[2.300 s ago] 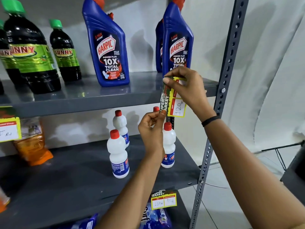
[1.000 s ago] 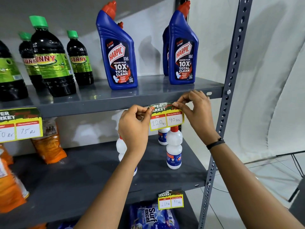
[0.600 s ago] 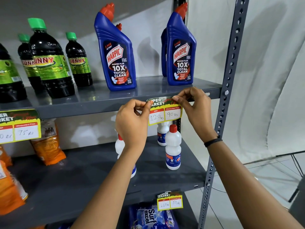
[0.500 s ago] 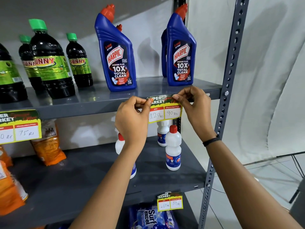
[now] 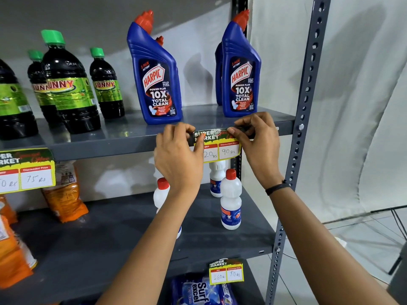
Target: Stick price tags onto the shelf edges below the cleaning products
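Note:
A yellow and green price tag [image 5: 222, 148] reading 90 Rs lies flat against the front edge of the upper grey shelf [image 5: 105, 148], below two blue Harpic bottles [image 5: 154, 78] [image 5: 241, 71]. My left hand [image 5: 178, 157] pinches the tag's left side, thumb over its top left corner. My right hand [image 5: 257, 139] pinches its top right corner against the shelf edge. A black band sits on my right wrist.
Dark Sunny bottles [image 5: 68, 84] stand at the left of the upper shelf, with another tag [image 5: 26, 170] below them. White red-capped bottles [image 5: 231, 199] and orange packs [image 5: 63, 194] occupy the middle shelf. A third tag [image 5: 226, 271] hangs lower. The perforated upright [image 5: 301, 128] stands at right.
The tag was turned from upright to level, then raised from below the shelf edge onto it. Both hands moved up with it and now press its top against the edge.

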`<control>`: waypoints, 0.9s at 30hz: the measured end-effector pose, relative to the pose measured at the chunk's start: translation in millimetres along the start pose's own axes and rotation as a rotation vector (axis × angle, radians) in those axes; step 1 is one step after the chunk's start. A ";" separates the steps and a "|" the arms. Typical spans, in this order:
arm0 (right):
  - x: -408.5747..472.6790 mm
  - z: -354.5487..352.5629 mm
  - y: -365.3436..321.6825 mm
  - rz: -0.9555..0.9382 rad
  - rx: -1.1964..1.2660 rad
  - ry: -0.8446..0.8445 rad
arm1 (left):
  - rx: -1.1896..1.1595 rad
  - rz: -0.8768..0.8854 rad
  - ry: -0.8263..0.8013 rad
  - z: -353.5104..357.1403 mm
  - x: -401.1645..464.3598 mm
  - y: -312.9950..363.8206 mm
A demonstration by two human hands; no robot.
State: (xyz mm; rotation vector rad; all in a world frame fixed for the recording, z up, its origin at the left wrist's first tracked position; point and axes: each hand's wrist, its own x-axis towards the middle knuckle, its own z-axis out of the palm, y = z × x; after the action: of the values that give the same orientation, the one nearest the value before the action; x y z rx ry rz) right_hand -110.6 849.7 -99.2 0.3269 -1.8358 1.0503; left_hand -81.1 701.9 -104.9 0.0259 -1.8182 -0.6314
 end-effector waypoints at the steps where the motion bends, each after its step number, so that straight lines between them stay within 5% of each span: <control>1: 0.0 -0.1 -0.1 -0.005 -0.011 -0.002 | 0.037 0.028 -0.006 0.4 1.0 0.4; 27: 10.9 -0.8 -19.0 -0.074 -0.063 0.008 | 0.127 0.313 -0.147 3.7 24.8 2.3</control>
State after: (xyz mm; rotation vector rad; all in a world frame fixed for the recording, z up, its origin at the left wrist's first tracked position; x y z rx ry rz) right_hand -103.9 841.4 -80.2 0.3497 -1.8319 0.9400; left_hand -92.3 697.3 -82.9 -0.2213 -1.9495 -0.3025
